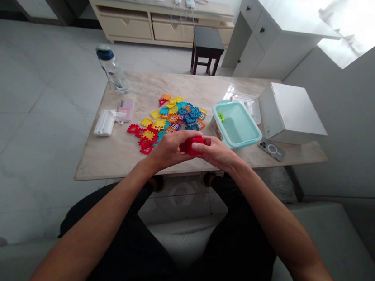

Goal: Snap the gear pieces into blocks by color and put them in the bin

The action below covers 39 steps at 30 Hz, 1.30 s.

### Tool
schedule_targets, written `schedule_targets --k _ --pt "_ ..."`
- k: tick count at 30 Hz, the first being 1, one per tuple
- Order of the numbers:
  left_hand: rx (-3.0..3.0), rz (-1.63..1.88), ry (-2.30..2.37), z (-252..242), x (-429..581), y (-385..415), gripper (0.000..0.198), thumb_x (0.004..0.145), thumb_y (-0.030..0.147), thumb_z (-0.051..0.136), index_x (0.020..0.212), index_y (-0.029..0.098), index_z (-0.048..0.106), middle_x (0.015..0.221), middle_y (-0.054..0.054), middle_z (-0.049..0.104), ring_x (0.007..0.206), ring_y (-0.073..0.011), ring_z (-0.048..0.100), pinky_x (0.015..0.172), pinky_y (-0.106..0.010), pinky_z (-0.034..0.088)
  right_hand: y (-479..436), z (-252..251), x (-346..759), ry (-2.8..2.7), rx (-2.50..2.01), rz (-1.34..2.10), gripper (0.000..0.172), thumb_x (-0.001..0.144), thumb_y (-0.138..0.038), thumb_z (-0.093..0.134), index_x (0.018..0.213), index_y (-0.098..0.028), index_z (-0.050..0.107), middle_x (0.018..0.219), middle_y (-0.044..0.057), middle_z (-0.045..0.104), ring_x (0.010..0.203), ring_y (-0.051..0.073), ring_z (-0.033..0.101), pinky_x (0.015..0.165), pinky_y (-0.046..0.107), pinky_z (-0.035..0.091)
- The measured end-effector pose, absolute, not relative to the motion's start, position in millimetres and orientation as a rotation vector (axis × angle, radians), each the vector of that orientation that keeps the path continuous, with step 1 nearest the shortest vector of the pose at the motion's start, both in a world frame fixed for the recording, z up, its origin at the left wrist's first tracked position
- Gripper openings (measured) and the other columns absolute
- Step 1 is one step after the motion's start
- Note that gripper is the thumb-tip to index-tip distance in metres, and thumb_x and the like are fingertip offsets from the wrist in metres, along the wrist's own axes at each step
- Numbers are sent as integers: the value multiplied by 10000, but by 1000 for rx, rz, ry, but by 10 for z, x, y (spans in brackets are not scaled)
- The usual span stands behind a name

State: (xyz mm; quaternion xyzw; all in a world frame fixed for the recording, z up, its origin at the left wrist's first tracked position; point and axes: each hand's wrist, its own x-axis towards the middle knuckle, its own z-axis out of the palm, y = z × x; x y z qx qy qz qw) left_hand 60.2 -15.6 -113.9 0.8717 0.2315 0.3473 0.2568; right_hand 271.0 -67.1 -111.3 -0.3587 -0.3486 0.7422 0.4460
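Note:
Both hands meet over the near edge of the table, gripping a red plastic building piece (196,145) between them. My left hand (172,147) is closed round its left side, and the fingers partly hide it. From the right, my right hand (216,152) pinches it with the thumb on top. Just beyond lies a loose pile of interlocking plastic tiles (160,123) in red, yellow, orange, blue and teal. To the right of the pile stands a mint-green plastic tub (243,129) with a few light green pieces (222,117) inside at its left end.
On the marble-topped table (109,163) are a water bottle (114,72), a white packet (105,122), a clear plastic container (251,103), a white box (291,112) and a phone (271,149). Behind it stand a dark stool (209,40) and a white desk (273,28).

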Motion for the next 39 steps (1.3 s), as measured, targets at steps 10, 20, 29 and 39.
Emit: schedule_targets --k 10,20,29,39 --pt "2467 1109 466 -1163 652 -179 594 960 298 899 1496 227 653 1398 -124 803 1283 -257 794 1118 -375 663 -674 -1070 2686 -895 -924 1829 492 656 -425 1094 993 -147 869 1048 80 856 974 193 782 930 294 627" --pt "2452 1130 438 -1141 659 -181 512 958 295 897 1427 207 713 1350 -105 832 1230 -236 818 1098 -338 666 -690 -1084 2679 -929 -930 1839 474 679 -419 1071 1021 -156 873 1091 91 857 1044 233 793 992 340 630" --pt "2477 1150 430 -1138 629 -171 541 958 304 904 1452 205 708 1392 -111 822 1268 -241 811 1134 -360 663 -711 -1037 2695 -925 -880 1867 522 695 -461 1077 1061 -157 861 1113 102 856 1086 247 800 993 343 645" --pt "2456 1141 459 -1122 621 -172 622 907 412 955 1452 235 711 1347 -113 835 1212 -240 829 1059 -345 685 -708 -1077 2736 -937 -922 1909 556 723 -500 1068 1120 -155 885 1209 120 854 1134 241 792 1063 351 624"
